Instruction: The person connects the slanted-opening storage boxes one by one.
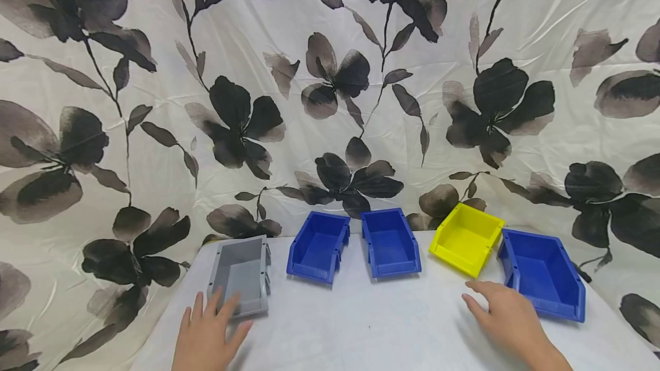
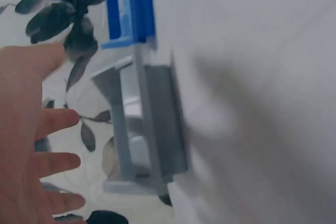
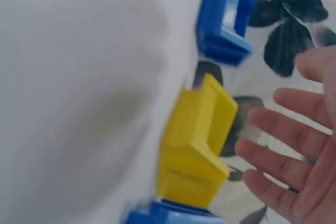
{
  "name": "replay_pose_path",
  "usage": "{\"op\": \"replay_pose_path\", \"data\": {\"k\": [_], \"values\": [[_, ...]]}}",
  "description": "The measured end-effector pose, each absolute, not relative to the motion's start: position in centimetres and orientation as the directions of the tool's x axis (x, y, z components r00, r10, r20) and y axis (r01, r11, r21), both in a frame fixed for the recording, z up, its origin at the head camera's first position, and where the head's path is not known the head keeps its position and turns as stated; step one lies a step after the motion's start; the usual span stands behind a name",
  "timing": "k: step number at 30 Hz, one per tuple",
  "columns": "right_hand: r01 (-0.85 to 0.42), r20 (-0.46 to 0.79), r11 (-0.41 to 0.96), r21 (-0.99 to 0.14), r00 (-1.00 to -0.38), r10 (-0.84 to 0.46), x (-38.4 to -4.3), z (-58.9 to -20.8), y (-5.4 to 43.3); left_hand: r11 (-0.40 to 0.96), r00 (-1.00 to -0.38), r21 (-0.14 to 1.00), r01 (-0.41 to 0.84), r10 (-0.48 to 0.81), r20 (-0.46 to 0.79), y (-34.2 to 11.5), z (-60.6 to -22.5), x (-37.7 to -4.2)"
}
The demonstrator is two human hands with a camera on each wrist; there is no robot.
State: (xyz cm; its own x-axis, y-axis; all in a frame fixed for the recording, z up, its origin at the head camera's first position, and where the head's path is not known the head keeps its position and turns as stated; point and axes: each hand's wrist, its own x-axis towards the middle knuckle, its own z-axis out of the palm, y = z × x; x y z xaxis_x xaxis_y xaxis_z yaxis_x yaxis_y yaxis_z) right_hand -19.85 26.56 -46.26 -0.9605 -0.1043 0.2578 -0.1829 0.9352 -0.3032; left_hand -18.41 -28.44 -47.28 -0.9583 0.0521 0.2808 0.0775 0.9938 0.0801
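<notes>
In the head view my left hand is spread over the near edge of a grey plastic bin, its fingertips overlapping the bin's front. The left wrist view shows that hand's straight fingers apart from the grey bin, holding nothing. My right hand hovers at the right, fingers loosely extended, between a yellow bin and the rightmost blue bin. In the right wrist view a gap shows between its fingers and the yellow bin.
Two more blue bins, one left of centre and one at centre, stand along the back of the white table. Behind the row hangs a white cloth with dark flowers. The bins' insides show nothing in them.
</notes>
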Motion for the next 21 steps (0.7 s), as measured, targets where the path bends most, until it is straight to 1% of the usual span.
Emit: {"op": "replay_pose_path", "data": {"k": [4, 6, 9, 11, 13, 16, 19, 21], "values": [[-0.174, 0.337, 0.933, -0.314, -0.939, -0.062, -19.9, -44.9, 27.6, 0.981, -0.893, 0.087, 0.174, 0.120, 0.434, -29.9, -46.2, -18.8], [-0.185, 0.408, 0.936, -0.301, -0.912, -0.050, -20.0, -44.4, 28.4, 0.973, -0.870, 0.101, 0.205, 0.135, 0.474, -30.4, -45.4, -18.9], [-0.211, 0.540, 0.943, -0.257, -0.841, -0.041, -20.4, -44.0, 29.8, 0.968, -0.887, 0.166, 0.189, 0.095, 0.453, -31.3, -44.1, -19.0], [-0.212, 0.604, 0.950, -0.228, -0.796, -0.033, -20.7, -43.9, 31.0, 0.962, -0.914, 0.222, 0.160, 0.059, 0.400, -31.9, -43.1, -19.1], [-0.206, 0.642, 0.954, -0.219, -0.767, -0.018, -21.0, -43.7, 32.2, 0.955, -0.940, 0.271, 0.122, 0.023, 0.341, -32.7, -42.2, -19.2], [-0.196, 0.659, 0.951, -0.239, -0.752, 0.010, -21.2, -43.3, 34.0, 0.942, -0.947, 0.314, 0.120, 0.014, 0.321, -34.1, -41.1, -19.8], [-0.185, 0.665, 0.940, -0.288, -0.744, 0.057, -21.3, -42.8, 35.6, 0.914, -0.934, 0.374, 0.156, 0.014, 0.358, -35.7, -40.7, -20.4], [-0.161, 0.662, 0.926, -0.341, -0.740, 0.115, -21.4, -42.7, 36.6, 0.888, -0.926, 0.422, 0.181, 0.010, 0.377, -36.7, -40.6, -20.9]]}}
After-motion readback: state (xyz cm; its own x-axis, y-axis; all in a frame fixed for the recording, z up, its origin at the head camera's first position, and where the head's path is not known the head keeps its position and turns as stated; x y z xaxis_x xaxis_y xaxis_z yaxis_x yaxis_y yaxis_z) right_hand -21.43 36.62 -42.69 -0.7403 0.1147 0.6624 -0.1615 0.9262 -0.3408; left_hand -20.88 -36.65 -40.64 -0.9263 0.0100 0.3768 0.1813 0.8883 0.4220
